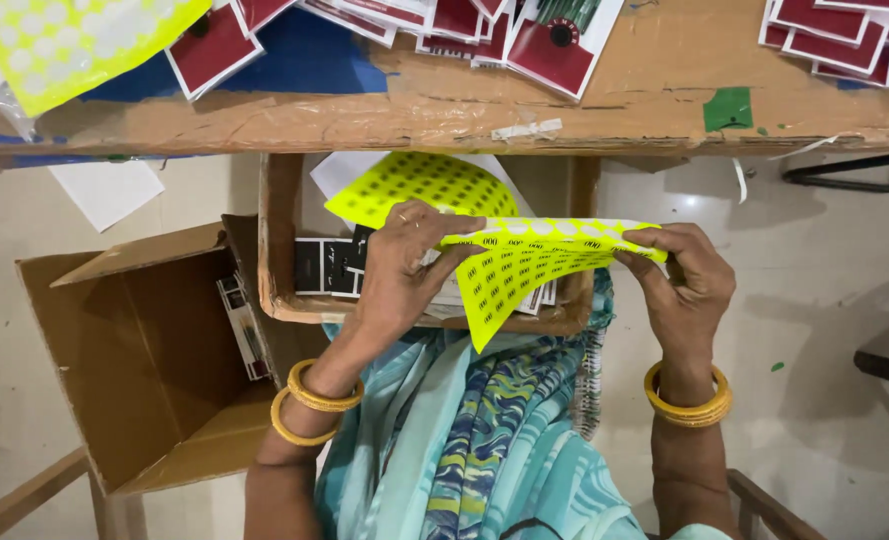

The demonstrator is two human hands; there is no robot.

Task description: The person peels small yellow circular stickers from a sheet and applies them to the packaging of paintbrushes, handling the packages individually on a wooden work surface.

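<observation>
A yellow sticker sheet (524,265) is pinched between the left hand (404,270) and right hand (684,280), above a cardboard tray (279,250). Peeling appears under way; a steady grip seems needed.

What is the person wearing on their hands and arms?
Both forearms are bare, with no sleeves. The left hand has a thin ring on one finger and two round golden-yellow bangles at its wrist. The right hand has a stack of golden-yellow bangles at its wrist too.
</observation>
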